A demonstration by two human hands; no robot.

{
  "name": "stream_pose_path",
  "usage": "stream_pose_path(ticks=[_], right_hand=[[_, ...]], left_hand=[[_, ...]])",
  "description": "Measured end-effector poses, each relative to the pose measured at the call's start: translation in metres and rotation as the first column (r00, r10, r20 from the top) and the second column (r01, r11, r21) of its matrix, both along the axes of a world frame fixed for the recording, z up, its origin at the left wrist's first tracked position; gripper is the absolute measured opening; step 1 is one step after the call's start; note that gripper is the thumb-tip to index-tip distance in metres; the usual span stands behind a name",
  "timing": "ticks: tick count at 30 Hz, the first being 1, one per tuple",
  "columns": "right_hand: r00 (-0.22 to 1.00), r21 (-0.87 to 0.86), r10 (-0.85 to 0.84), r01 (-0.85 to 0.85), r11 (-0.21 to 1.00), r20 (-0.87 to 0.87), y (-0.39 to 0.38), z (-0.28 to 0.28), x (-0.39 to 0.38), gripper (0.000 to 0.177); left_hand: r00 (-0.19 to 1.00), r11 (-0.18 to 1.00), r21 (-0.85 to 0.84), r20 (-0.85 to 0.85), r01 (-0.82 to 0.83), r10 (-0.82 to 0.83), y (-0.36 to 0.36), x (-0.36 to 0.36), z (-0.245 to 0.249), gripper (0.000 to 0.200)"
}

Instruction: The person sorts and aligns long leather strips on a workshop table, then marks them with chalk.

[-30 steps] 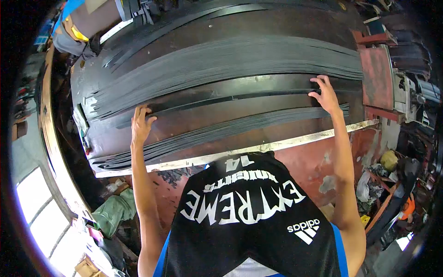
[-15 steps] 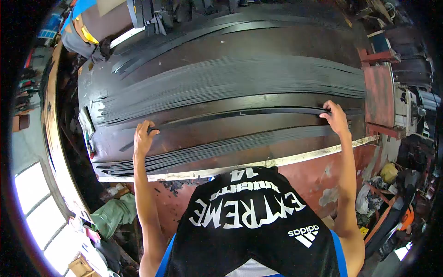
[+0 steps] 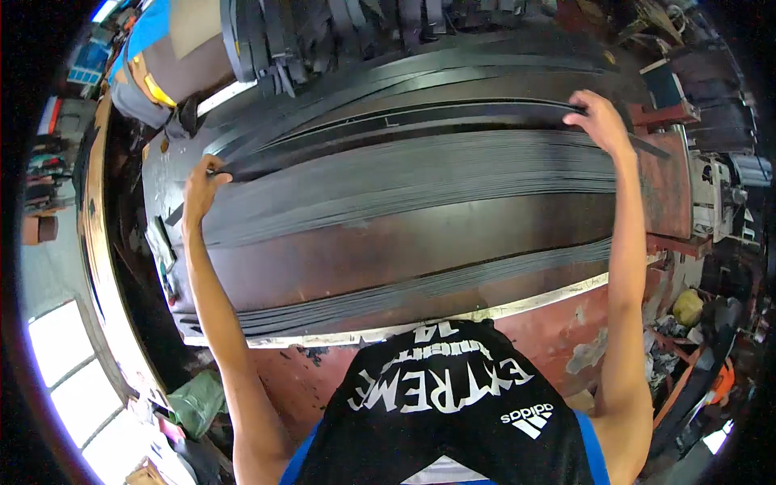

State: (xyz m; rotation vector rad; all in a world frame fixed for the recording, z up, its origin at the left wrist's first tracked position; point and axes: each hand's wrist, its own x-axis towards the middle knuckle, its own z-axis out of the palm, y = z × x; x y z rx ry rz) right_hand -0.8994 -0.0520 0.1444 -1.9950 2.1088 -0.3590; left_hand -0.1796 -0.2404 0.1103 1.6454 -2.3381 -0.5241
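Note:
A long, thin black strip stretches between my two hands, raised over the back half of the dark table. My left hand pinches it near its left end, and a short tail sticks out past the hand. At the right, my right hand grips the other end, with some strip trailing beyond it. Below the held strip lies a wide band of dark grey strips side by side. A narrower bundle of strips lies along the front edge.
Several loose strips lie at the back, with more dark strips hanging behind. A wrapped roll stands at back left. A reddish wooden block borders the right end. Small tools lie at the left edge.
Both hands have moved away from me, carrying the strip from between the front bundle and the wide band to beyond the band. My view has shifted slightly.

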Motion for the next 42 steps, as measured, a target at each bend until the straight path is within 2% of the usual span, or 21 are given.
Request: stream_pose_path(ticks=[5, 7, 8, 9, 10, 12, 13, 14, 15, 17, 18, 20, 21, 22, 26, 28, 29, 30, 33, 37, 42], right_hand=[[0.994, 0.164, -0.026, 0.043, 0.985, -0.106, -0.056, -0.094, -0.008, 0.031], [0.992, 0.187, -0.046, 0.067, 0.980, -0.115, -0.060, -0.116, -0.012, 0.032], [0.994, 0.057, -0.011, 0.017, 0.998, -0.111, -0.059, -0.126, -0.018, 0.035], [0.993, -0.068, 0.023, -0.031, 0.997, -0.113, -0.049, -0.135, -0.022, 0.038], [0.994, -0.040, 0.012, -0.016, 0.999, -0.112, -0.036, -0.132, -0.021, 0.038], [0.981, -0.276, -0.020, -0.034, 0.961, -0.192, -0.018, -0.104, -0.005, 0.040], [0.982, -0.247, -0.023, -0.024, 0.969, -0.186, 0.002, -0.089, 0.008, 0.040], [1.000, -0.176, -0.010, 0.008, 0.984, -0.007, 0.028, -0.068, 0.027, 0.038], [0.984, -0.097, -0.011, 0.029, 0.995, 0.178, 0.060, -0.052, 0.048, 0.037], [0.989, 0.012, 0.100, -0.102, 0.995, 0.111, 0.125, -0.032, 0.076, 0.036], [0.977, 0.086, 0.127, -0.143, 0.986, 0.173, 0.159, -0.037, 0.076, 0.049], [0.989, 0.327, 0.117, -0.141, 0.934, 0.090, 0.222, -0.042, 0.082, 0.091], [0.999, 0.375, 0.040, -0.045, 0.926, 0.019, 0.236, -0.048, 0.087, 0.096], [0.997, 0.322, 0.062, -0.076, 0.944, 0.054, 0.244, -0.060, 0.085, 0.099], [0.988, 0.201, 0.142, -0.127, 0.971, -0.064, 0.260, -0.101, 0.074, 0.075], [0.989, 0.285, 0.147, -0.138, 0.948, -0.010, 0.258, -0.099, 0.070, 0.058], [0.989, 0.350, 0.140, -0.117, 0.930, -0.040, 0.258, -0.095, 0.070, 0.058], [0.978, 0.247, 0.195, -0.171, 0.954, -0.076, 0.262, -0.104, 0.064, 0.058], [0.980, 0.262, 0.185, -0.159, 0.952, -0.079, 0.252, -0.096, 0.062, 0.057], [0.991, 0.227, 0.094, -0.070, 0.971, -0.095, 0.237, -0.091, 0.045, 0.055], [0.992, 0.168, 0.006, 0.015, 0.986, -0.127, 0.221, -0.094, 0.019, 0.056]], left_hand=[[0.999, 0.984, 0.176, -0.037, 0.036, -0.030, -0.050, -0.005, -0.102, 0.040], [1.000, 1.000, 0.002, 0.016, 0.008, -0.008, -0.050, -0.012, -0.117, 0.041], [1.000, 1.000, 0.020, 0.019, 0.016, -0.016, -0.046, -0.014, -0.117, 0.041], [0.996, 0.988, -0.149, 0.082, 0.048, -0.036, -0.034, -0.026, -0.099, 0.044], [0.988, 0.946, -0.309, 0.144, 0.094, -0.051, -0.023, -0.036, -0.084, 0.047], [0.993, 0.924, -0.370, 0.101, 0.102, -0.069, 0.000, -0.036, -0.070, 0.052], [0.991, 0.948, -0.288, 0.048, 0.134, -0.126, 0.023, -0.034, -0.059, 0.054], [0.985, 0.963, -0.216, -0.011, 0.163, -0.170, 0.051, -0.030, -0.049, 0.056], [0.975, 0.960, -0.174, 0.044, 0.221, -0.217, 0.086, -0.022, -0.041, 0.056], [0.961, 0.965, -0.028, 0.108, 0.261, -0.256, 0.154, 0.000, -0.025, 0.065], [0.962, 0.968, 0.082, 0.122, 0.237, -0.245, 0.191, 0.016, -0.022, 0.073], [0.932, 0.957, 0.257, 0.297, 0.133, -0.209, 0.272, 0.078, -0.024, 0.092], [0.893, 0.945, 0.325, 0.412, 0.043, -0.182, 0.289, 0.083, -0.021, 0.099], [0.839, 0.924, 0.375, 0.524, -0.073, -0.146, 0.306, 0.086, -0.017, 0.105], [0.900, 0.976, 0.210, 0.434, -0.050, -0.048, 0.329, 0.134, -0.050, 0.088], [0.921, 0.987, 0.152, 0.390, -0.051, -0.012, 0.326, 0.150, -0.072, 0.072], [0.922, 0.988, 0.128, 0.386, -0.083, 0.027, 0.323, 0.152, -0.077, 0.072], [0.915, 0.994, 0.099, 0.403, -0.048, 0.004, 0.322, 0.153, -0.083, 0.067], [0.913, 0.998, 0.057, 0.408, -0.029, 0.003, 0.304, 0.143, -0.083, 0.060], [0.929, 1.000, 0.017, 0.369, 0.003, -0.009, 0.275, 0.103, -0.060, 0.055], [0.928, 0.996, -0.076, 0.373, 0.049, -0.017, 0.234, 0.077, -0.069, 0.057]])
